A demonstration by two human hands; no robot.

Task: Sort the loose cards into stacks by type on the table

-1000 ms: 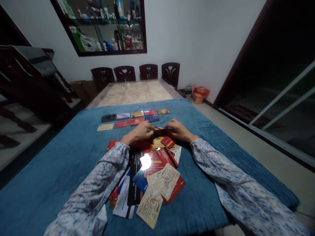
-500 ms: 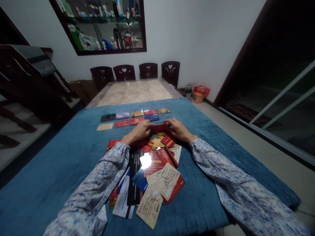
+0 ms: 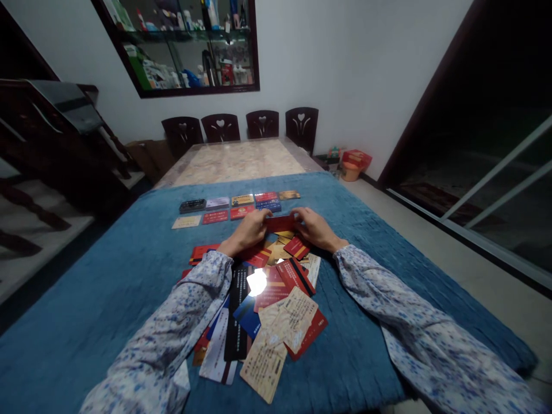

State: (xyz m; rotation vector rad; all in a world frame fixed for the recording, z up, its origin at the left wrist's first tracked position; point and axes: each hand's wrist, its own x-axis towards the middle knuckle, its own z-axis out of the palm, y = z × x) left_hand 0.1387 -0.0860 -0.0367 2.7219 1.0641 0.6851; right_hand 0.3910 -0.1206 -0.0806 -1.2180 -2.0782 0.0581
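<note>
Between them, my left hand (image 3: 251,230) and my right hand (image 3: 317,229) grip a dark red card (image 3: 280,223) by its two short ends, tilted up over the far end of a loose pile. I cannot tell whether it is one card or several together. Beneath my wrists spreads the pile: a black card (image 3: 236,322), a blue card (image 3: 248,315), a red card (image 3: 273,290) with a bright glare beside it, and cream cards (image 3: 264,368) nearest me. Beyond my hands lie neat rows of sorted cards, among them a black stack (image 3: 192,205) and a blue stack (image 3: 268,205).
A blue cloth (image 3: 121,276) covers the near part of the long table, whose bare marble-like top (image 3: 241,158) shows farther off. Several dark chairs (image 3: 302,126) line the far end. A glass-shelved cabinet (image 3: 190,46) is set in the wall.
The red card has tilted more upright between my hands, showing more of its face. The view has shifted slightly; the pile and rows look unchanged.
</note>
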